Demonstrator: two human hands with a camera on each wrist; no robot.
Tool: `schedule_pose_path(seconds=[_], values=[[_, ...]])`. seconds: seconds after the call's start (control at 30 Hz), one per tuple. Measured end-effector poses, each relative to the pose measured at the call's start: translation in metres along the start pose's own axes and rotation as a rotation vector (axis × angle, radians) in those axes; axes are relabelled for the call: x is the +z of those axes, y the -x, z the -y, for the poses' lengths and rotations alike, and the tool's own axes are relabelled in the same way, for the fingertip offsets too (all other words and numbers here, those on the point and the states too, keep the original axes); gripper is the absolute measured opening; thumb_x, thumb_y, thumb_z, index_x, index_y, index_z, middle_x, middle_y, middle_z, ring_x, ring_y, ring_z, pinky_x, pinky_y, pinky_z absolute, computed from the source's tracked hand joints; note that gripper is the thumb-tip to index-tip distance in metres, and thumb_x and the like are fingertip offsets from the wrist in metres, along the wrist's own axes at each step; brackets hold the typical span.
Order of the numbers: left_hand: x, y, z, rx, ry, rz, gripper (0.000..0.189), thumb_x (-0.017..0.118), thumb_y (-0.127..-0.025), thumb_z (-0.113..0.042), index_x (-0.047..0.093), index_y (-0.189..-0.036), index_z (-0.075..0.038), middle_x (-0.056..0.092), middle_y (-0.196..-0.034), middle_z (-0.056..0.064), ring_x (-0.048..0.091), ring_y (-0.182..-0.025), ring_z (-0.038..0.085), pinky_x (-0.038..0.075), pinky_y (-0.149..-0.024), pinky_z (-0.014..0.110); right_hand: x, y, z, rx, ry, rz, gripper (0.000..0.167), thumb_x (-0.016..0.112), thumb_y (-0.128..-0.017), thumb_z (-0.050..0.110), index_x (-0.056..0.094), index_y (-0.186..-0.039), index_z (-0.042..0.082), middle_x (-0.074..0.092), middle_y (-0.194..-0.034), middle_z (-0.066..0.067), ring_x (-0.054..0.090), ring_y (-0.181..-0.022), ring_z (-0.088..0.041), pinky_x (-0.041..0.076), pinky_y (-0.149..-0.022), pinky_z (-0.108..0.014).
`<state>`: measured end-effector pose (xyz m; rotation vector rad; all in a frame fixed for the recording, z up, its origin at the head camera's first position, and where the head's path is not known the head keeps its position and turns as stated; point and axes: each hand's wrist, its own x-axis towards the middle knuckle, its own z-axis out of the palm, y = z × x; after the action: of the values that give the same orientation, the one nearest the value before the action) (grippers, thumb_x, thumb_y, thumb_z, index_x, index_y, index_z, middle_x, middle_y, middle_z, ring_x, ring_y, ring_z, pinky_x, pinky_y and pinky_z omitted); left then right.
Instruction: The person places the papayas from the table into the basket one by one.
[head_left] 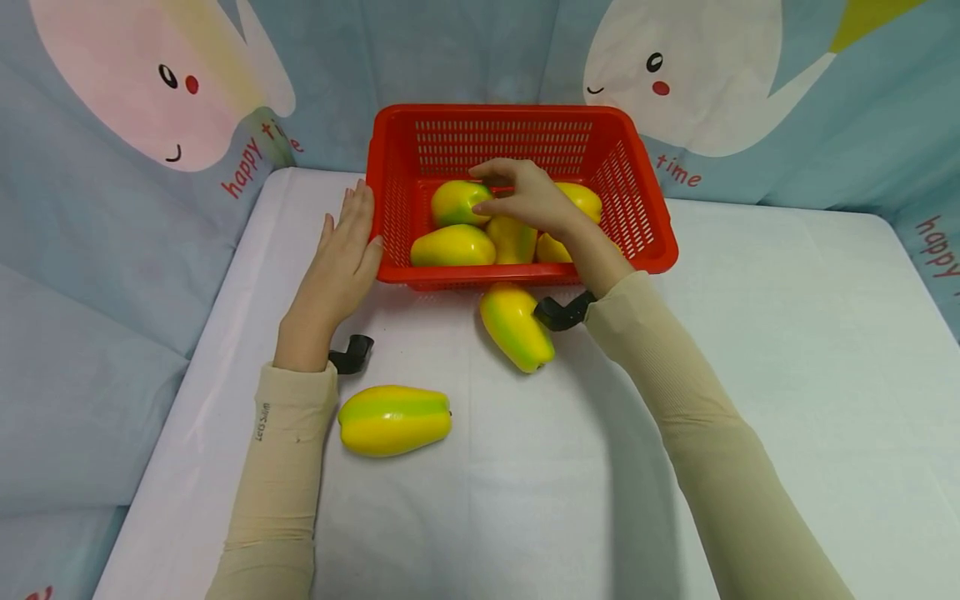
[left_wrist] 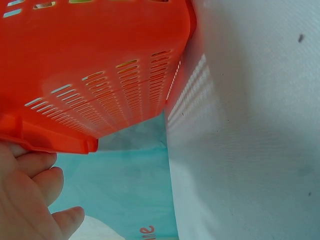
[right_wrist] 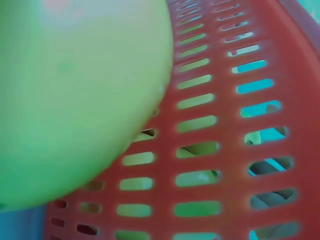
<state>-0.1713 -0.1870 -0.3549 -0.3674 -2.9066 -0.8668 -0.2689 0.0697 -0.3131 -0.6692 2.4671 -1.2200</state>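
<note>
A red plastic basket (head_left: 517, 273) with slotted walls holds several yellow-green papayas, among them one at the back left (head_left: 453, 202) and one at the front left (head_left: 453, 247). My left hand (head_left: 339, 250) rests along the basket's left rim, its fingers straight; in the left wrist view those fingers (left_wrist: 42, 172) lie right at the rim. Above the fruit is my right hand (head_left: 528, 193), thumb and fingers spread apart and bent, fingertips over the back-left papaya. A papaya (right_wrist: 75, 100) fills much of the right wrist view, before the basket's slotted wall (right_wrist: 200, 150).
One papaya (head_left: 517, 327) lies just in front of the basket, near the right wrist's black camera mount (head_left: 562, 312). Another papaya (head_left: 395, 420) lies on the white tablecloth (head_left: 525, 500) beside the left forearm. A blue printed curtain (head_left: 465, 50) hangs behind the table.
</note>
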Motion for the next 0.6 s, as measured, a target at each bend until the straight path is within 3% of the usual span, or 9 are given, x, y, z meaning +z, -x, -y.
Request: schedule_pose_path(seconds=[0.47, 0.6], values=[[0.001, 0.000, 0.000, -0.007, -0.005, 0.000, 0.063, 0.032, -0.098, -0.027, 0.004, -0.152, -0.010, 0.001, -0.158, 0.002, -0.001, -0.144, 0.017, -0.004, -0.114, 0.043, -0.008, 0.023, 0.006, -0.049, -0.085, -0.013, 0.052, 0.069, -0.086, 0.018, 0.053, -0.134, 0.009, 0.053, -0.134, -0.002, 0.047, -0.124, -0.015, 0.041, -0.100, -0.029], [0.001, 0.000, 0.000, -0.010, -0.007, 0.002, 0.063, 0.032, -0.098, -0.027, 0.003, -0.152, -0.010, 0.001, -0.158, 0.002, -0.002, -0.144, 0.016, -0.003, -0.114, 0.044, -0.010, 0.032, 0.006, -0.085, -0.155, -0.019, 0.051, 0.069, -0.086, 0.014, 0.053, -0.134, 0.008, 0.053, -0.133, -0.002, 0.048, -0.124, -0.018, 0.043, -0.097, -0.029]])
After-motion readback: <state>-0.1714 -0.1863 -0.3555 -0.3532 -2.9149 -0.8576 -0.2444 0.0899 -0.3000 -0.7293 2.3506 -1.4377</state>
